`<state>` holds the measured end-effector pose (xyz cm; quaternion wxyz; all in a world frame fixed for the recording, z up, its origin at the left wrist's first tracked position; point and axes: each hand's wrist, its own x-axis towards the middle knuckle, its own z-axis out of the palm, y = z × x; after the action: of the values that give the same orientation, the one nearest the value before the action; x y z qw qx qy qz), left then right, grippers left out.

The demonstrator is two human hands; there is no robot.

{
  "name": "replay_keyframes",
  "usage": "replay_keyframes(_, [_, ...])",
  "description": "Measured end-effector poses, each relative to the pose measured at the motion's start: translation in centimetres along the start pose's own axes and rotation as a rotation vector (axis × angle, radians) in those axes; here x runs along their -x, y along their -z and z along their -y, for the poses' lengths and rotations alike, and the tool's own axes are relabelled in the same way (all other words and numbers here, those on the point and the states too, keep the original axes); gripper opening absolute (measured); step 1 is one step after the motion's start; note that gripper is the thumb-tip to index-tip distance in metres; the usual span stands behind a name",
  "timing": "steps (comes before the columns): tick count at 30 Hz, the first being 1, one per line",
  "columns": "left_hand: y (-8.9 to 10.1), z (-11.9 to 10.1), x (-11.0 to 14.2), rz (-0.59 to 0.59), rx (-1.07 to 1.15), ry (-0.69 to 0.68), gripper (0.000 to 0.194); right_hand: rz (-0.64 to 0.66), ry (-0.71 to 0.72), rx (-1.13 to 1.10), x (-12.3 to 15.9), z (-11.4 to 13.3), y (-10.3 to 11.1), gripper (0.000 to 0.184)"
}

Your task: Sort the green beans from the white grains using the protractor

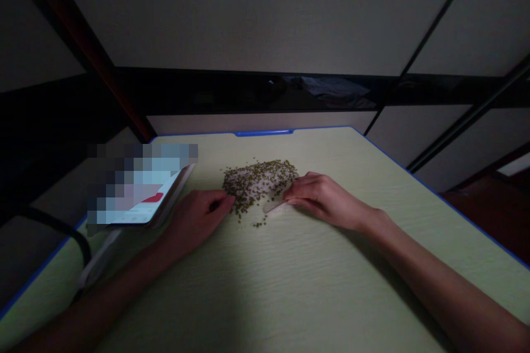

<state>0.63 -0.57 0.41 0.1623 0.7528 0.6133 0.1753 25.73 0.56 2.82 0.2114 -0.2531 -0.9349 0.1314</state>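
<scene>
A low heap of green beans mixed with pale, rice-like grains (259, 179) lies on the table. At its left edge rests my left hand (207, 207), closed, with thumb and fingertips together; what is in them, if anything, is hidden. My right hand (317, 196) is on the heap's right side, closed around a thin, flat, pale piece with a straight edge (274, 207). This piece slants down toward the tabletop beside the grains. Several loose green beans (259, 225) lie just in front of the heap.
The pale table (273, 287) has a blue rim and a blue handle (264, 133) at its far edge. A lit tablet-like screen (141, 198), partly blurred, stands propped on the left with a dark cable (62, 219) nearby. Cabinet panels (256, 16) rise behind.
</scene>
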Motion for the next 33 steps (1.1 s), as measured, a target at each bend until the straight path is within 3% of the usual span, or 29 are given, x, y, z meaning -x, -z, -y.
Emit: replay_keyframes(33, [0.41, -0.72, 0.38, 0.000, 0.018, 0.025, 0.035, 0.033, 0.022, -0.077, 0.75, 0.54, 0.49, 0.023])
